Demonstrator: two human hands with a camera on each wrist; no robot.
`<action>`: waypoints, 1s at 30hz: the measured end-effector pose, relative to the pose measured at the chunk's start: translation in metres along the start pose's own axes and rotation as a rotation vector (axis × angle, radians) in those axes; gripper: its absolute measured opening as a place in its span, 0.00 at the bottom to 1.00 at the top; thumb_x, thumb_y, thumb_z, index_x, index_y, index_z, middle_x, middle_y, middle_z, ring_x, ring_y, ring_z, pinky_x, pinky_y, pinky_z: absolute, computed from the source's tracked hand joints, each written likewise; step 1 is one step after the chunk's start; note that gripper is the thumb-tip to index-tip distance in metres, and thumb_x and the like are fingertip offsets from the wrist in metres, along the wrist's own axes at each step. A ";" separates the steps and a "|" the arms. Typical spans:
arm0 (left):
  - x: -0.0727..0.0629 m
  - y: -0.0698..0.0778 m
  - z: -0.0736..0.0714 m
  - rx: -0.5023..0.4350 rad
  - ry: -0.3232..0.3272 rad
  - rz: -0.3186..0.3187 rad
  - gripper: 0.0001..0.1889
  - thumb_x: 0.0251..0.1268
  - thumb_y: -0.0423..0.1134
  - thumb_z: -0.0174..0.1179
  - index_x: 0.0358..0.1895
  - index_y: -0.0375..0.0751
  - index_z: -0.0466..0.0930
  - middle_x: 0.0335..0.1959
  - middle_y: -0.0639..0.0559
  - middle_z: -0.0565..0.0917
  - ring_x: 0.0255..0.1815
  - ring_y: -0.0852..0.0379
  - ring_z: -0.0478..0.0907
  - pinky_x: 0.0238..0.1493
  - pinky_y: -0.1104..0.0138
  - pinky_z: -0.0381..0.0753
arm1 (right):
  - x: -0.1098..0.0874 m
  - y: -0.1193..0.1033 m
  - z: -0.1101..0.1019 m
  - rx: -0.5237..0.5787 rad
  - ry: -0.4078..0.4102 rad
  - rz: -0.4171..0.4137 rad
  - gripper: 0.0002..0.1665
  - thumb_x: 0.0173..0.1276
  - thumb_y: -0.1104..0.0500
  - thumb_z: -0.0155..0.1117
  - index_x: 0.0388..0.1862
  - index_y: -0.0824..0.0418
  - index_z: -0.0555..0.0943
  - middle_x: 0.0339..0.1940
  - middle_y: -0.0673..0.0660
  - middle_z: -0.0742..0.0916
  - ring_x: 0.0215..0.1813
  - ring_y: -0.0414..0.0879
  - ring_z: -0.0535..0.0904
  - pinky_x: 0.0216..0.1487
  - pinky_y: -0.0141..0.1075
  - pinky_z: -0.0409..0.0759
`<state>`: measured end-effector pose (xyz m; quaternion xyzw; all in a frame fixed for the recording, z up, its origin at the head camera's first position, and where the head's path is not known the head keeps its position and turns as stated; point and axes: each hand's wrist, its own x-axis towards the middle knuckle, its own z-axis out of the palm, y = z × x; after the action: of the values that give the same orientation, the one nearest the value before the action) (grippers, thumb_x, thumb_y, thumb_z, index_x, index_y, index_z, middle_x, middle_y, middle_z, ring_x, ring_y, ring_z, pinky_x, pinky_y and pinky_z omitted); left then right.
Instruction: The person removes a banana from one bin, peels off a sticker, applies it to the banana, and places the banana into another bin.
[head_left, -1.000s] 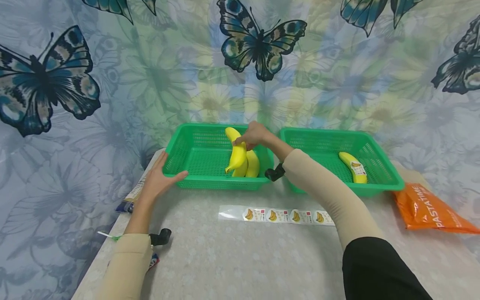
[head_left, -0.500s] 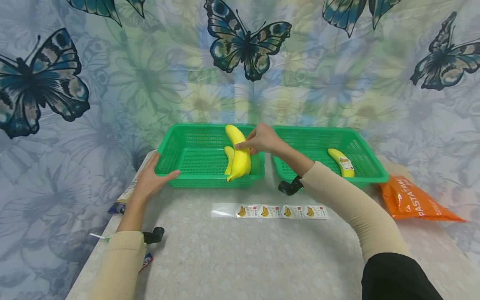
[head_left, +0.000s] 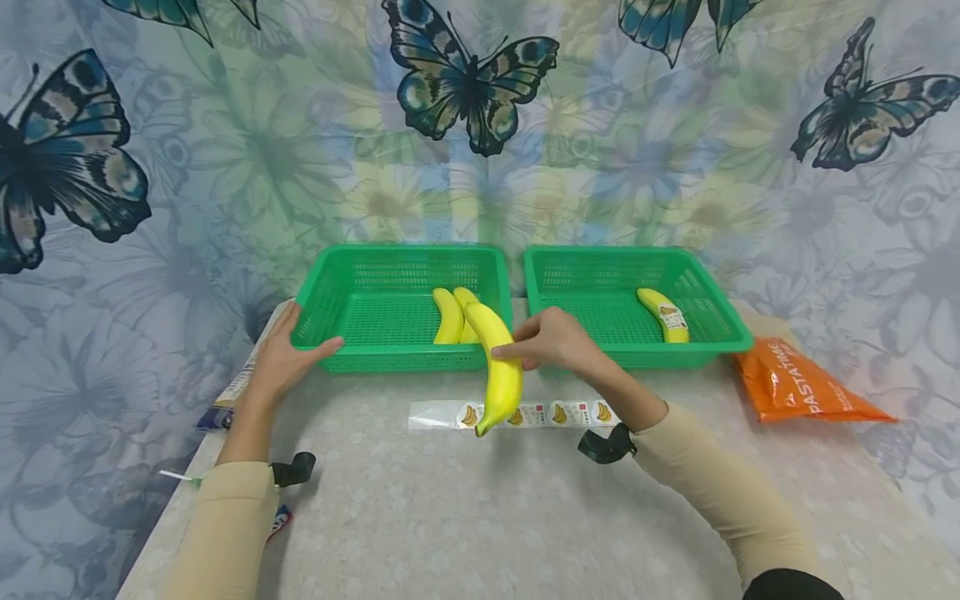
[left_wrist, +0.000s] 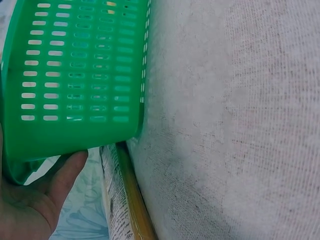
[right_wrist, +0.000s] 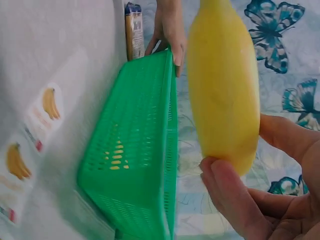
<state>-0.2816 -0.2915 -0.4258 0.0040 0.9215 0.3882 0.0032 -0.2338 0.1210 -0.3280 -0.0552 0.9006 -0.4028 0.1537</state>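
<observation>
My right hand (head_left: 564,342) pinches a yellow banana (head_left: 502,390) between thumb and fingers, raised over the table just in front of the baskets. In the right wrist view that banana (right_wrist: 222,90) stands close to the camera, and no label shows on it. My left hand (head_left: 287,360) rests with spread thumb and fingers at the near left corner of the left green basket (head_left: 390,358). Two more bananas (head_left: 448,318) lie in that basket's right half. A strip of banana stickers (head_left: 558,414) lies on the table, partly hidden behind the held banana.
To the right stands a second green basket (head_left: 637,357), holding one banana (head_left: 663,313) with a sticker on it. An orange pasta bag (head_left: 806,383) lies beside it. A packet (head_left: 219,417) sits at the table's left edge, beside the left forearm.
My right hand has lifted the banana out of the left basket and brought it toward me, above the sticker strip. The left hand stays at the basket corner.
</observation>
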 end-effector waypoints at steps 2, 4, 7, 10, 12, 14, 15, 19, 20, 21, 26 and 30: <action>-0.001 -0.001 -0.001 -0.007 0.000 -0.004 0.58 0.58 0.69 0.58 0.78 0.53 0.28 0.81 0.52 0.29 0.79 0.32 0.31 0.66 0.27 0.46 | -0.010 0.010 0.007 0.029 0.005 0.013 0.27 0.51 0.42 0.77 0.45 0.58 0.88 0.36 0.53 0.90 0.31 0.45 0.88 0.37 0.37 0.86; -0.001 -0.002 -0.001 -0.012 0.000 -0.008 0.58 0.58 0.69 0.58 0.78 0.53 0.28 0.81 0.52 0.29 0.79 0.31 0.31 0.66 0.26 0.46 | -0.019 0.020 0.015 0.040 0.008 0.018 0.29 0.51 0.43 0.78 0.47 0.60 0.87 0.36 0.54 0.90 0.31 0.46 0.88 0.35 0.36 0.86; -0.003 -0.004 -0.002 -0.018 0.003 -0.011 0.58 0.58 0.69 0.58 0.79 0.53 0.28 0.81 0.52 0.29 0.79 0.32 0.31 0.66 0.26 0.46 | -0.029 0.036 0.028 0.023 0.027 0.026 0.30 0.50 0.43 0.78 0.47 0.62 0.87 0.33 0.54 0.90 0.29 0.46 0.88 0.32 0.37 0.85; -0.004 -0.004 -0.003 -0.012 0.013 -0.010 0.58 0.58 0.69 0.59 0.79 0.52 0.29 0.81 0.51 0.30 0.79 0.32 0.31 0.66 0.27 0.46 | -0.036 0.051 0.041 -0.008 0.052 0.036 0.30 0.48 0.43 0.79 0.44 0.61 0.87 0.31 0.52 0.89 0.29 0.48 0.88 0.29 0.35 0.82; -0.005 -0.004 -0.005 -0.008 0.019 -0.010 0.58 0.58 0.69 0.59 0.79 0.52 0.29 0.81 0.51 0.30 0.79 0.32 0.31 0.66 0.27 0.46 | -0.040 0.060 0.049 -0.010 0.058 0.033 0.29 0.48 0.44 0.79 0.43 0.63 0.87 0.29 0.52 0.89 0.28 0.49 0.87 0.27 0.33 0.80; -0.006 -0.003 -0.006 -0.006 0.020 -0.012 0.57 0.58 0.69 0.58 0.79 0.51 0.29 0.81 0.50 0.30 0.79 0.32 0.31 0.66 0.27 0.46 | -0.043 0.068 0.055 -0.012 0.060 0.035 0.29 0.47 0.45 0.80 0.43 0.64 0.87 0.29 0.53 0.89 0.27 0.49 0.87 0.26 0.33 0.79; -0.006 -0.003 -0.007 -0.006 0.020 -0.012 0.57 0.58 0.69 0.58 0.79 0.51 0.29 0.81 0.50 0.30 0.79 0.31 0.31 0.66 0.26 0.46 | -0.045 0.072 0.057 -0.009 0.059 0.043 0.30 0.47 0.46 0.80 0.43 0.65 0.87 0.29 0.53 0.89 0.26 0.49 0.87 0.26 0.33 0.79; -0.008 -0.003 -0.008 -0.008 0.015 -0.019 0.57 0.59 0.68 0.58 0.79 0.52 0.28 0.81 0.50 0.30 0.79 0.31 0.31 0.65 0.26 0.46 | -0.051 0.085 0.061 -0.006 0.055 0.070 0.30 0.46 0.47 0.81 0.43 0.65 0.87 0.28 0.53 0.88 0.24 0.44 0.84 0.27 0.33 0.79; -0.008 -0.002 -0.008 -0.007 0.012 -0.022 0.58 0.59 0.69 0.58 0.79 0.52 0.28 0.81 0.50 0.29 0.79 0.30 0.31 0.65 0.25 0.46 | -0.053 0.088 0.062 -0.011 0.053 0.079 0.30 0.46 0.46 0.81 0.43 0.65 0.87 0.28 0.52 0.88 0.24 0.43 0.84 0.27 0.33 0.79; -0.008 -0.002 -0.007 -0.005 0.009 -0.026 0.58 0.58 0.69 0.58 0.79 0.53 0.28 0.81 0.51 0.29 0.79 0.30 0.31 0.65 0.25 0.46 | -0.054 0.091 0.061 -0.017 0.051 0.086 0.30 0.46 0.46 0.81 0.43 0.64 0.87 0.28 0.52 0.87 0.24 0.42 0.83 0.27 0.33 0.79; -0.005 0.001 -0.004 0.007 -0.003 -0.026 0.58 0.58 0.70 0.58 0.78 0.53 0.27 0.81 0.52 0.28 0.79 0.30 0.31 0.65 0.25 0.45 | -0.062 0.104 0.061 -0.037 0.043 0.111 0.31 0.46 0.46 0.81 0.45 0.64 0.86 0.28 0.52 0.86 0.23 0.43 0.81 0.27 0.33 0.77; -0.004 0.001 -0.001 0.008 -0.004 -0.009 0.58 0.58 0.70 0.58 0.78 0.52 0.27 0.81 0.53 0.28 0.79 0.31 0.32 0.66 0.26 0.46 | -0.066 0.113 0.062 -0.034 0.037 0.113 0.31 0.46 0.47 0.80 0.44 0.65 0.86 0.26 0.52 0.86 0.23 0.43 0.81 0.26 0.33 0.77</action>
<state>-0.2777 -0.2916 -0.4238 0.0009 0.9232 0.3843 0.0068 -0.1486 0.1672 -0.4355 0.0007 0.9117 -0.3790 0.1588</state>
